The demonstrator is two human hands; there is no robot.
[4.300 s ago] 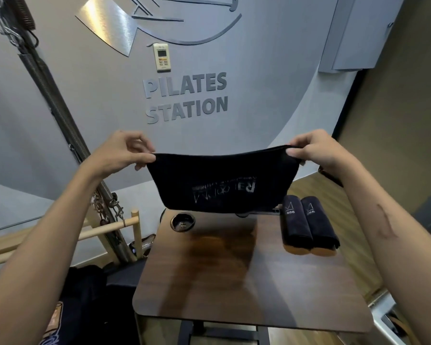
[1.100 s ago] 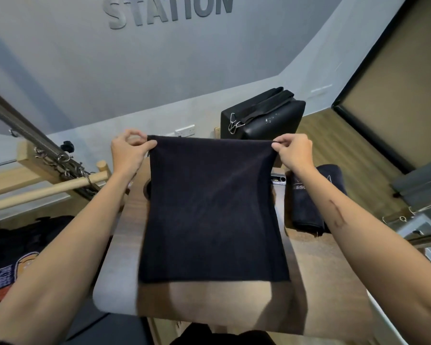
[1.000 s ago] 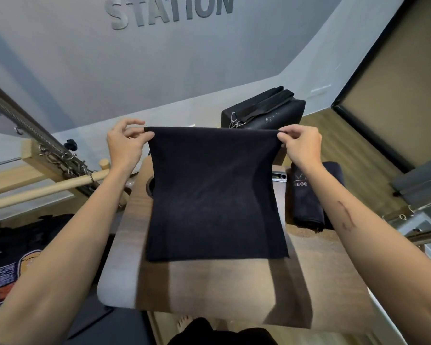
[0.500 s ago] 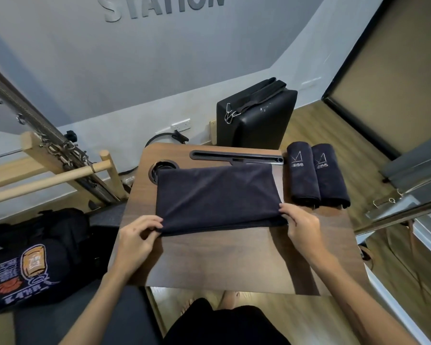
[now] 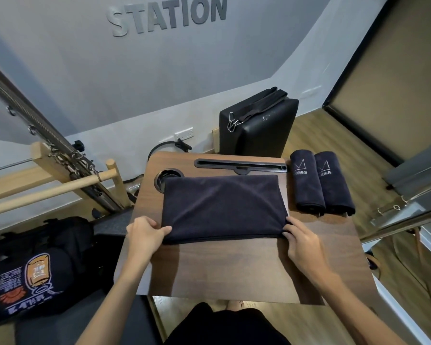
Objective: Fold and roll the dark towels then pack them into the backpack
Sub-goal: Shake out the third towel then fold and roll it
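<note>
Towel: a dark towel (image 5: 222, 207) lies folded flat on the desk (image 5: 234, 270), long side across, with stacked layers showing along its near edge.
Towel position: centre of the desk, its far left corner overlapping the round cup recess (image 5: 167, 176); it lies just short of the long slot (image 5: 240, 165) at the desk's far edge.
Left hand: the left hand (image 5: 144, 236) pinches the towel's near left corner, thumb on top.
Right hand: the right hand (image 5: 300, 241) grips the near right corner, fingers curled at the edge.
Rolled towels: two rolls (image 5: 321, 181) lie side by side, touching, on the far right of the desk, each with pale lettering near its far end.
Backpack: a dark backpack (image 5: 35, 267) with a printed graphic sits low at the left, off the desk.
Black case: a case (image 5: 258, 125) with a strap stands on the floor beyond the desk, near the wall.
Wall: grey, with raised letters reading STATION (image 5: 167, 17).
</note>
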